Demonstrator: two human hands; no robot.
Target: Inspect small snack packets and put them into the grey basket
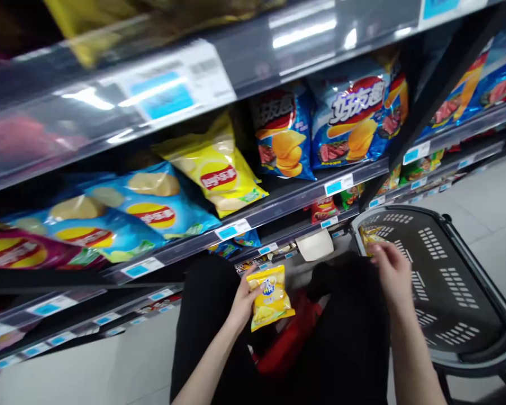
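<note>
A small yellow snack bag (273, 306) is pinched in my left hand (243, 301), in front of my knees. The thumb lies over its printed front and the other fingers are behind it. My right hand (391, 273) hangs over the near left rim of a dark shopping basket (461, 332). Its fingers are loosely bent, and nothing shows between them. Just beyond those fingertips, a yellow packet (373, 233) lies inside the basket, partly covered by the hand.
Shelves on the left and ahead hold blue chip bags (152, 205), a yellow chip bag (219, 169) and blue-red snack bags (349, 121). A shelf edge (287, 197) with price tags runs across. Something red (290, 337) lies between my legs. Pale floor (489, 208) extends at right.
</note>
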